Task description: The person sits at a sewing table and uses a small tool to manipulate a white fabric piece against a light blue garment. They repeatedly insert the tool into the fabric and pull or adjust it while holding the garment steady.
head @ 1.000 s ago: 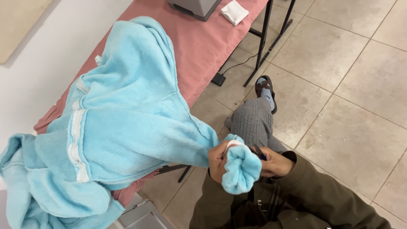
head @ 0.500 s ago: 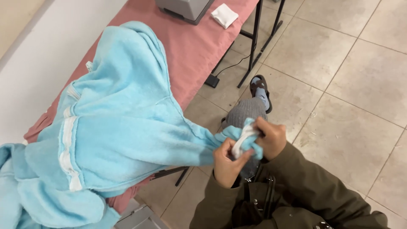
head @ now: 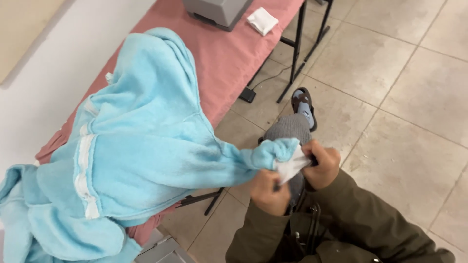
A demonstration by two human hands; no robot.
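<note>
While both hands pinch it, a white label (head: 291,167) juts from the sleeve cuff.
Left hand (head: 269,191) and right hand (head: 321,166) fingers clamp the light-blue garment (head: 146,146) beside the pink table (head: 234,53).

Probably a home laundry corner: a pink-covered ironing board (head: 234,58) on black legs, tiled floor (head: 404,97), plain wall (head: 58,73).

Light-blue fleece garment (head: 146,146), white label (head: 291,168), pink table cover (head: 234,58).
</note>
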